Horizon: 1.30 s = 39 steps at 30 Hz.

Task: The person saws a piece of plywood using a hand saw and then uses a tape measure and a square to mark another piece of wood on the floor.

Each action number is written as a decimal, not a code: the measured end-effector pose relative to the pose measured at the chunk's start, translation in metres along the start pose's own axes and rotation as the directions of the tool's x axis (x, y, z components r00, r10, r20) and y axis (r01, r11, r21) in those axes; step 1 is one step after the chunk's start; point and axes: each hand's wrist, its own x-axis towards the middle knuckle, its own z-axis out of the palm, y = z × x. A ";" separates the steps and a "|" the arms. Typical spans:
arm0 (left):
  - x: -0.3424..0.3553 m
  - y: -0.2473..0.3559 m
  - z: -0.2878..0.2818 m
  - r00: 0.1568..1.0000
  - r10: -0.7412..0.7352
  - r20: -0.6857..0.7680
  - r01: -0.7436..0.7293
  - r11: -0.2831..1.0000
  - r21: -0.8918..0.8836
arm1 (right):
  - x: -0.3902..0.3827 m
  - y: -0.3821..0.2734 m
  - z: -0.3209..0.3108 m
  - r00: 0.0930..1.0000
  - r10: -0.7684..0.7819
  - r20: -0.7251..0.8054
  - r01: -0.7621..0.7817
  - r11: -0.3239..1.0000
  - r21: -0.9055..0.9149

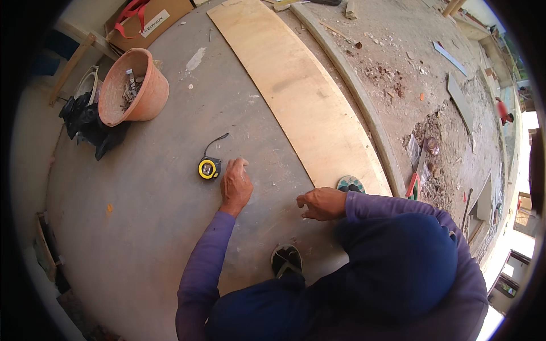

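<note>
My left hand (235, 184) is just right of a yellow-and-black tape measure (208, 168) with a wrist strap, lying on the grey floor (142, 193). Its fingers are curled together; whether anything is in them is hidden. My right hand (321, 203) is held open, loosely bent with fingers apart and nothing visible in it, near the close end of a long pale plywood strip (290, 91). A sandalled foot (351, 185) shows beside that hand, another foot (284, 261) below.
An orange bucket (132, 99) with debris, black plastic (85, 122) and a cardboard box (131, 28) stand upper left. A raised concrete edge (352, 85) runs right of the plywood, with rubble, board offcuts (459, 102) and a red-handled saw (414, 187) beyond. A person in red (503, 111) is far right.
</note>
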 end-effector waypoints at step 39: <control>0.140 0.319 -0.061 0.882 0.136 0.452 0.032 0.938 -0.345 | -0.066 0.306 -0.173 0.590 0.348 -0.729 -0.126 0.931 0.343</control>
